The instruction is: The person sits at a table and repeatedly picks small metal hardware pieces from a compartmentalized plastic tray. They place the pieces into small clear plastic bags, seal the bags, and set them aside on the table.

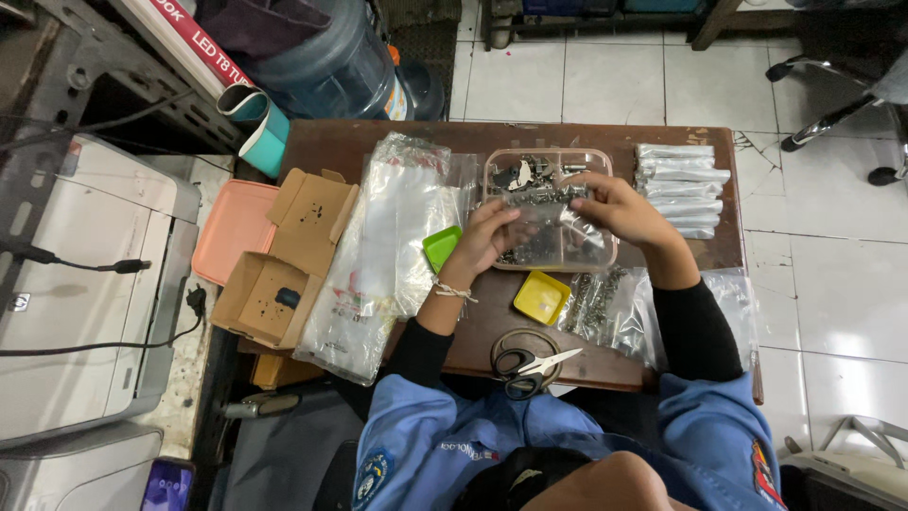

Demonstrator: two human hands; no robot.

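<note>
Head view: small clear bag of metal parts pinched between both my hands, held right over the divided plastic tray. Left hand grips its lower left edge, fingers curled; right hand closed on the top right, wrist bent inward. Both forearms angle up from my body and meet at the bag. Nearby, on my side of the grip: one green dish, one yellow dish, one pair of scissors. Stack of filled bags just right of my right hand.

Bare bench lay open below the grip; divided tray beneath and green dish left blocked passage.
</note>
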